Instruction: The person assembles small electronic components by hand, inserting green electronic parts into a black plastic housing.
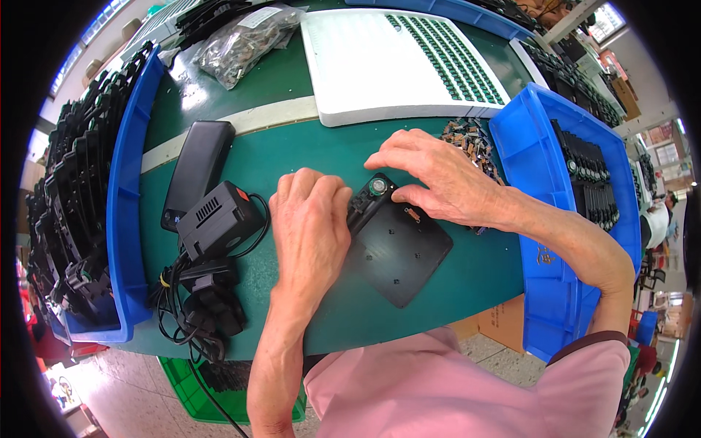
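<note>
A black plastic part (pixel 363 206) with a round silver-and-green component (pixel 377 187) at its far end lies in the middle of the bench. My left hand (pixel 310 226) is closed on its left side with fingers curled down; the fingertips are partly hidden. Around the far end, my right hand (pixel 442 179) has thumb and forefinger spread apart, the thumb tip close beside the part. I see nothing between those fingers. Under and beside the part is a flat black square plate (pixel 398 259) with small studs. A small copper-coloured strip (pixel 413 214) rests on it near my right thumb.
Blue bins of black parts stand left (pixel 131 212) and right (pixel 537 146). Small metal strips (pixel 471 146) lie piled beyond my right hand. A white foam tray (pixel 358 66) holds rows of green pieces. Left are a black device (pixel 219 219), a long black case (pixel 197 168) and cables (pixel 175 314).
</note>
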